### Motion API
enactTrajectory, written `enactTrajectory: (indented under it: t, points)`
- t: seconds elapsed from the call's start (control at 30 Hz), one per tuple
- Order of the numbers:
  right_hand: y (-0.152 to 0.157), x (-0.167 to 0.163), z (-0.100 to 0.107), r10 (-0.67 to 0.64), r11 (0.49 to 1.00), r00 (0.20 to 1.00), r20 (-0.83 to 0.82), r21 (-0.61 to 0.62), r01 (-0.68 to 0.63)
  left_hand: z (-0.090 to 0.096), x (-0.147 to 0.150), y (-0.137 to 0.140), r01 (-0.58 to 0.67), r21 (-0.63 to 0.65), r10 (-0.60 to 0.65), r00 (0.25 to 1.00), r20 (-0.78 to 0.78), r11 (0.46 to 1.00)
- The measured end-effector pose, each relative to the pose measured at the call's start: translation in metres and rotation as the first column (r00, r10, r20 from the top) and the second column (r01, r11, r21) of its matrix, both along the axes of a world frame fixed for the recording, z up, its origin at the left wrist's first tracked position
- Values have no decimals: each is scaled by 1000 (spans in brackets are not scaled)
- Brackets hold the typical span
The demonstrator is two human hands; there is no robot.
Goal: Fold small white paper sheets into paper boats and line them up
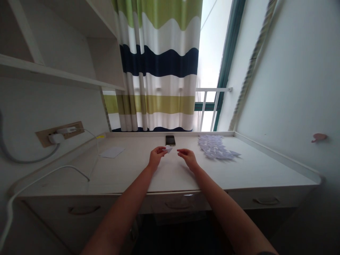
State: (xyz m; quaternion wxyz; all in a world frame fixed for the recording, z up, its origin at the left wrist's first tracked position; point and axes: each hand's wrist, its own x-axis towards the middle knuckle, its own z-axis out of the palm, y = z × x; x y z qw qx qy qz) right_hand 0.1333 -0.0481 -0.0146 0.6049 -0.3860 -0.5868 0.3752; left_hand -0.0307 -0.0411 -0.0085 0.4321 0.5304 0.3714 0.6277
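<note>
A small piece of folded white paper (169, 149) with a pointed end is pinched in the fingers of my left hand (156, 156), above the middle of the white desk. My right hand (188, 158) is just to the right of the paper, apart from it. Its fingers are bent toward the paper with a small gap between the tips, and nothing shows in them. Behind the folded paper lies a dark phone (170, 140). To the right, many folded white paper pieces (215, 147) with pointed ends lie in overlapping rows on the desk.
Flat white paper (112, 152) lies on the left of the desk (132, 179). A white cable (53, 169) runs over the left edge, near plugs in a wall socket (60, 134). A raised rim borders the desk's back and sides. Drawers with handles (265, 201) sit beneath.
</note>
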Motion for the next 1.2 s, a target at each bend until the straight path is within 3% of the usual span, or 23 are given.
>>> enactTrajectory:
  t: [0.2,0.43,0.7,1.03,1.2]
  points:
    - [-3,-2,1,57,995,998,27,75,-59,-1,5,-3,65,60,-58,992,-114,996]
    - [1,-4,-3,58,997,994,87,39,-62,-4,8,-5,126,56,-116,982,-148,990]
    - [-1,-4,-1,1,998,996,88,69,-7,-2,9,-4,105,19,-101,984,-150,994]
    - [-1,-4,-2,-27,995,991,129,98,14,1,8,-8,33,61,-17,969,-246,998]
    - [1,-3,-4,-47,993,991,127,116,33,2,7,-8,79,43,-68,972,-226,996]
